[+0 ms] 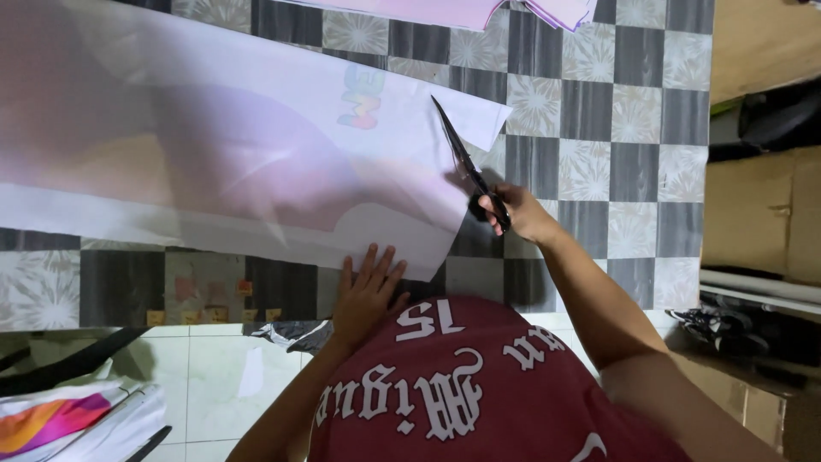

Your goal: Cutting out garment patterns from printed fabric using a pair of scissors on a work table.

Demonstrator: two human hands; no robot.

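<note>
A large glossy printed sheet (214, 145), pale with pink and purple shapes, lies across the checkered table (599, 162). My left hand (368, 291) rests flat on the sheet's near edge, fingers spread. My right hand (513, 214) grips black scissors (462, 158) by the handles. The blades point away from me and lie along the sheet's right edge, near its far right corner. I cannot tell if the blades are apart.
More pale sheets (479, 10) lie at the table's far edge. Cardboard boxes (761, 214) and dark items stand to the right. Printed rolls (60, 419) lie on the white tiled floor at lower left. My red shirt (462, 385) fills the bottom centre.
</note>
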